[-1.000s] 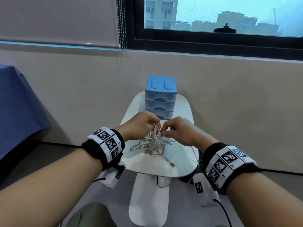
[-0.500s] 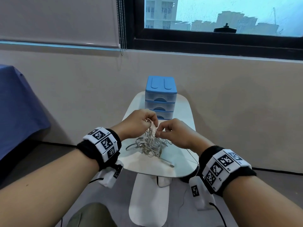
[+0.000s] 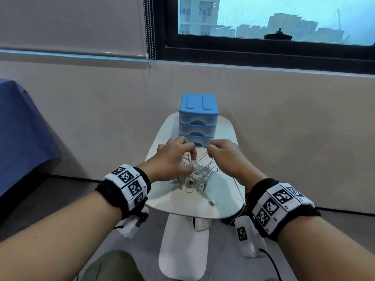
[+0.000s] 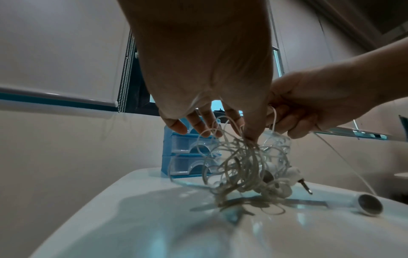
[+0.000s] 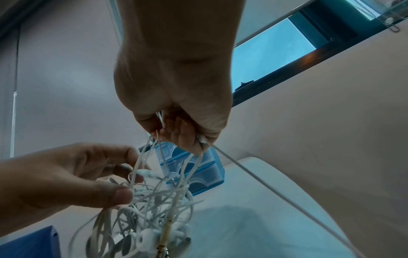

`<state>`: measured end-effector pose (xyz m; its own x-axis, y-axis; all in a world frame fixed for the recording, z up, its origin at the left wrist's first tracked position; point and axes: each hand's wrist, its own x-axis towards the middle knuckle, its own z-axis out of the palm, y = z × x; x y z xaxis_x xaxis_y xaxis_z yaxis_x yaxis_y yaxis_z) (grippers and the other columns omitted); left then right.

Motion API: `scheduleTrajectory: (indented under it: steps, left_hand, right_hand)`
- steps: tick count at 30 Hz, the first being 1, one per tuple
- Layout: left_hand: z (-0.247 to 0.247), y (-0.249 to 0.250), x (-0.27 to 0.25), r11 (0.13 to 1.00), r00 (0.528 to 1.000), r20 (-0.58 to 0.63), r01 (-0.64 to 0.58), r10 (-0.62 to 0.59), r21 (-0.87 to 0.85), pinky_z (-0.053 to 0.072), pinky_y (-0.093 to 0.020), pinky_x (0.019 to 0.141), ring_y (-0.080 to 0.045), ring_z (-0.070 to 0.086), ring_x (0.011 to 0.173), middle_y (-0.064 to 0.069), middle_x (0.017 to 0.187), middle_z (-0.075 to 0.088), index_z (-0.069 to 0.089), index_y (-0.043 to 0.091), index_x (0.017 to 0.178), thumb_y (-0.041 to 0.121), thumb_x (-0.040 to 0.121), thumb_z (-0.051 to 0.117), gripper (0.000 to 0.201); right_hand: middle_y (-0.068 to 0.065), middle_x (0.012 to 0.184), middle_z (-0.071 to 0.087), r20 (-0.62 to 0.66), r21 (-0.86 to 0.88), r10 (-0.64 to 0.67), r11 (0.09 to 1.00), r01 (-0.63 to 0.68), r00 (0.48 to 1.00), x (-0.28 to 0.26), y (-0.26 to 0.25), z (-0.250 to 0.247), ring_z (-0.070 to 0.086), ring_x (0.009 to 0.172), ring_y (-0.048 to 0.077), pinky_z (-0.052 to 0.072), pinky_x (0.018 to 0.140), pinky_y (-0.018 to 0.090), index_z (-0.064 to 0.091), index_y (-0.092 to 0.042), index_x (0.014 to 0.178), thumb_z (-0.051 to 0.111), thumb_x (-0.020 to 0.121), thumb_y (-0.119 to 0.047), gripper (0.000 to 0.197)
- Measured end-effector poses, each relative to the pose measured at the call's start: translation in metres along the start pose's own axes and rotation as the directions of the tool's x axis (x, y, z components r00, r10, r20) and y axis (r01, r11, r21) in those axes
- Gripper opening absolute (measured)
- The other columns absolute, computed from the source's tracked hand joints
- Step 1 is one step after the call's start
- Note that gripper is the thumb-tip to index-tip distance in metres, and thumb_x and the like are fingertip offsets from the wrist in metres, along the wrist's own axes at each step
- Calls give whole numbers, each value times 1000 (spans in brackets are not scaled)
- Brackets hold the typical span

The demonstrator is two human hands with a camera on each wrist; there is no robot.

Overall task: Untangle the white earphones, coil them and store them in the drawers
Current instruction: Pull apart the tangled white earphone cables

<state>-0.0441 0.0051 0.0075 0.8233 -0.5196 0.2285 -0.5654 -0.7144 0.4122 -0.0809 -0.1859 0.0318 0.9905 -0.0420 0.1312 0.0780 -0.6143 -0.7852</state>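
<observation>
Since a second ago both hands have lifted and drawn a little apart, and the tangled bundle of thin white earphone cables (image 3: 193,173) now hangs stretched between them above the table instead of bunched under touching fingertips; the left hand (image 3: 171,159) has thumb and fingers curled into the upper loops, pinching cable; the right hand (image 3: 225,157) is closed round several strands that run up into its fist, as the right wrist view shows (image 5: 176,132); the lower part of the tangle, with white earbuds and a metal jack plug (image 4: 305,187), trails down to the tabletop, and one loose earbud (image 4: 366,204) lies on the surface just beside it; a single strand leads away over the table's right edge; the small stack of three translucent drawers with a blue plastic frame and lid (image 3: 198,120) stands at the far end, all drawers closed, as before.

The surface is a glossy white rounded table (image 3: 182,203) on a white base; behind it a beige wall, a dark-framed window (image 3: 263,47) onto grey tower blocks, a lowered roller blind with a bead chain (image 3: 150,31); a blue cloth (image 3: 22,130) drapes something at left.
</observation>
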Motion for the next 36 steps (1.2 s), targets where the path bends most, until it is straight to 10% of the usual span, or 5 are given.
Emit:
scheduleTrajectory:
  steps: [9,16,24,29,36]
  left_hand:
    - [-1,15,7,995,994,-88,-68,62,-73,31,-46,101,-9,48,111,15,107,55,66,42,83,39,91,74,12]
    - [-9,17,14,979,989,-149,-44,14,-197,42,-55,101,-13,56,103,17,99,59,64,42,77,46,87,66,10]
    - [-5,23,16,971,989,-135,-80,50,-226,43,-54,98,-7,62,89,16,83,68,61,33,80,47,95,54,20]
    - [2,27,19,999,997,-73,13,-15,-37,29,-45,98,-4,58,97,19,91,69,54,34,85,36,106,42,25]
    - [1,25,23,997,998,-36,46,-44,62,22,-40,83,-11,53,99,11,92,67,50,27,84,36,106,41,25]
  right_hand:
    - [-8,53,45,91,96,94,990,-103,991,3,7,1,35,49,14,29,48,28,59,-18,64,50,91,-14,29]
    - [-5,109,56,-42,-1,-115,993,115,992,3,3,-9,56,96,5,43,79,19,69,-26,99,69,88,-12,17]
    - [-3,102,54,65,-134,-62,988,71,996,1,0,-16,55,93,17,39,78,30,62,-19,65,74,88,-29,28]
    - [9,90,52,22,234,-16,972,11,1000,-2,-20,-33,48,82,20,37,77,37,63,11,83,69,68,-25,40]
    - [-2,91,57,-64,188,-77,978,88,995,-2,-31,-54,53,82,12,41,73,24,68,5,79,74,86,-9,16]
